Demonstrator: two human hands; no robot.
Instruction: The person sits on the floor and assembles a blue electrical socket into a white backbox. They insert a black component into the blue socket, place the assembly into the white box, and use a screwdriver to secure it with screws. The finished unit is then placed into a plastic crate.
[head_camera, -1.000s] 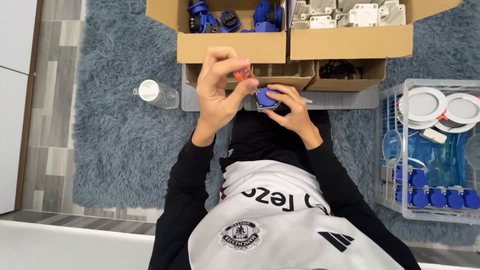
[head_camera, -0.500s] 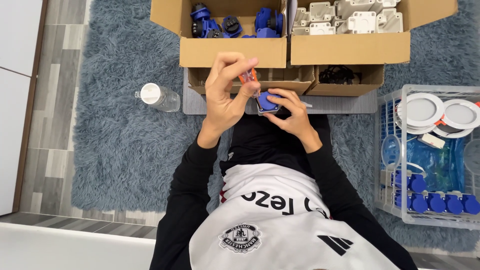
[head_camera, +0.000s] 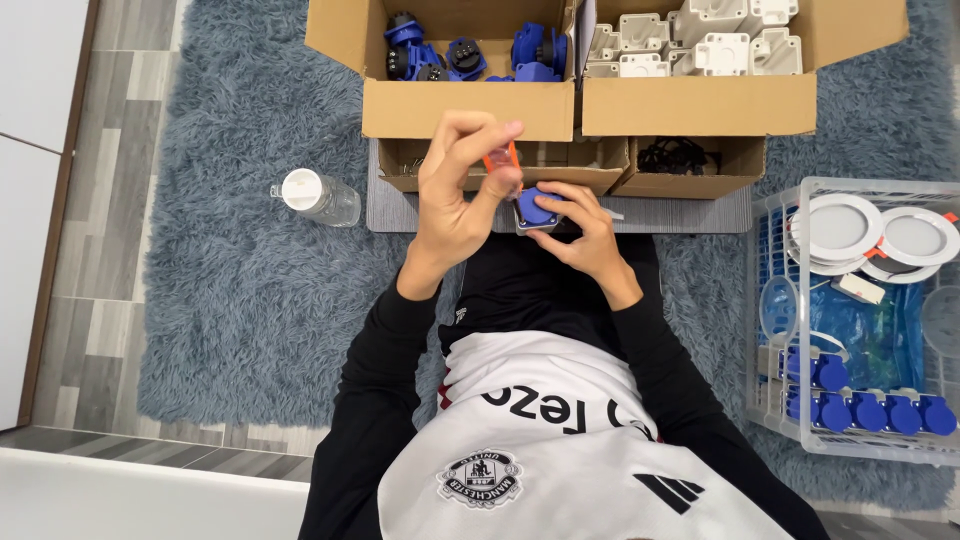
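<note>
- Blue socket part (head_camera: 537, 206) sits in front of the person's chest, just below the cardboard boxes (head_camera: 470, 108), clasped by the right hand (head_camera: 585, 232), fingers closed round it.
- Orange-handled screwdriver (head_camera: 500, 160) stands on the part, pinched in the left hand (head_camera: 455, 190).
- Clear bottle (head_camera: 318, 197) lies left on the grey rug (head_camera: 230, 290).
- White basket (head_camera: 770, 330) with round lamps stands right.

The left hand (head_camera: 455, 195) pinches an orange-handled screwdriver (head_camera: 500, 160) upright over a small blue socket part (head_camera: 537, 207) — the right hand (head_camera: 585, 235) cups that part from below. Beyond them stand a cardboard box of blue parts (head_camera: 460, 110) and a cardboard box of grey housings (head_camera: 700, 105). A capped plastic bottle (head_camera: 315, 197) lies on the shaggy rug (head_camera: 240, 300) — a wire basket (head_camera: 770, 330) sits to the right.
</note>
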